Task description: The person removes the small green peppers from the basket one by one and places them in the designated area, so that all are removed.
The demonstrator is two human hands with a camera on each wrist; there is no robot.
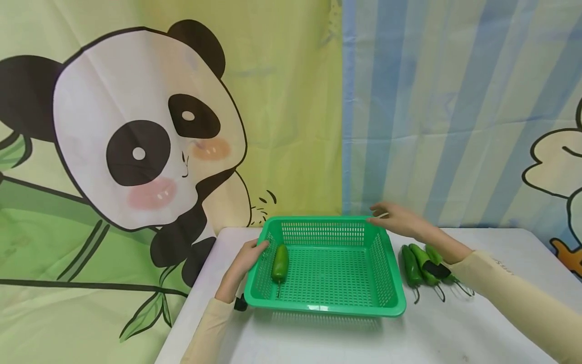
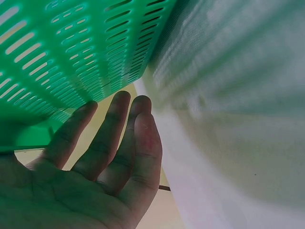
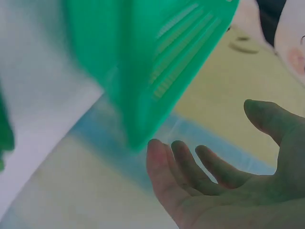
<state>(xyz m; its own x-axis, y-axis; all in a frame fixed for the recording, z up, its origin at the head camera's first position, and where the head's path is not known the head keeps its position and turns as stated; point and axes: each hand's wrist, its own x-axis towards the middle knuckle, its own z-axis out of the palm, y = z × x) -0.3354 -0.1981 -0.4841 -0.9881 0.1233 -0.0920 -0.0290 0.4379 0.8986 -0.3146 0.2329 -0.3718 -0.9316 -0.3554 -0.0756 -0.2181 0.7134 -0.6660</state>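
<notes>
A green plastic basket (image 1: 325,307) with slotted walls stands on the white table, with one green chili pepper (image 1: 280,263) lying inside at its left. My left hand (image 1: 245,255) holds the basket's left rim, thumb over the edge and fingers along the outside wall. In the left wrist view those fingers (image 2: 109,138) lie nearly straight beside the slotted wall. At the far right corner is my right hand (image 1: 400,221), its fingers spread and loosely bent, holding nothing. Its fingertips come right at the corner in the right wrist view.
To the right of the basket lie three green chili peppers (image 1: 411,268), partly covered by the right wrist and its black camera. The white table (image 1: 514,313) extends to the right. Behind it hangs a printed curtain (image 1: 291,126) with a panda and blue stripes.
</notes>
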